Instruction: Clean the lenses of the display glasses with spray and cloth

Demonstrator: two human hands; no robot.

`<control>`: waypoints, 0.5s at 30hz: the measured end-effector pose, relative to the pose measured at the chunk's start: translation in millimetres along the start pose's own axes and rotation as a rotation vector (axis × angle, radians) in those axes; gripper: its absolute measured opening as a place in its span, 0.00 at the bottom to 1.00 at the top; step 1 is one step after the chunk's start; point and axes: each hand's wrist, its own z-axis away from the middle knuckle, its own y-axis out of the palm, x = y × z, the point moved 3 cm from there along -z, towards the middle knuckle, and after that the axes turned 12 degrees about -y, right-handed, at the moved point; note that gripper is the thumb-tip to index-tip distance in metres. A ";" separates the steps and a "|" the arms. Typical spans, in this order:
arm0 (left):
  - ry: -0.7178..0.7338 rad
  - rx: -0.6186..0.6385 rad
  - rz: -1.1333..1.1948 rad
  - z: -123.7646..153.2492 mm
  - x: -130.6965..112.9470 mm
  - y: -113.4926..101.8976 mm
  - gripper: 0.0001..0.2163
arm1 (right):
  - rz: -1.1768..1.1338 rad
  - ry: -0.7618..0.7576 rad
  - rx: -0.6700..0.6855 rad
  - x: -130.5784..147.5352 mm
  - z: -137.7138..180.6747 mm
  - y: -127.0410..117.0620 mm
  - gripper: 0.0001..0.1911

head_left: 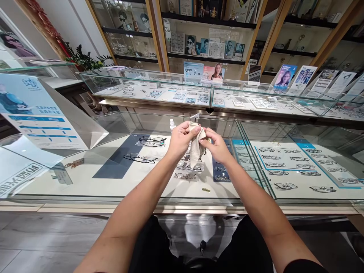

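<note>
Above the glass counter, my left hand [181,139] pinches a beige cleaning cloth [195,153] between thumb and fingers. The cloth is folded over a pair of eyeglasses [195,117]; a clear lens sticks out above my fingers, and most of the frame is hidden. On the other side, my right hand [217,145] is closed, its thumb and fingers gripping the cloth's edge and the eyeglasses together. How much of the frame lies in each hand cannot be seen. Just behind my left hand stands a white spray bottle [172,123], partly covered.
Under the glass counter top [142,198] lie several eyeglass frames [140,157]. A large blue and white sign [42,117] stands at the left. More frames fill the right-hand case [287,185]. Another glass display counter [159,76] runs across behind, with shelves beyond.
</note>
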 end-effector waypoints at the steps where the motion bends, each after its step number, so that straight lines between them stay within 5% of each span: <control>1: 0.026 -0.009 -0.003 -0.1 -0.1 0.1 0.25 | 0.008 -0.002 0.005 0.9 0.3 1.1 0.18; 8: -0.023 -0.050 0.086 -7.2 5.0 -1.0 0.31 | -0.004 0.017 -0.056 -2.8 0.8 1.3 0.22; 15: -0.188 -0.014 0.167 -8.3 10.5 2.0 0.26 | -0.160 0.028 -0.410 -19.2 -6.1 -32.4 0.16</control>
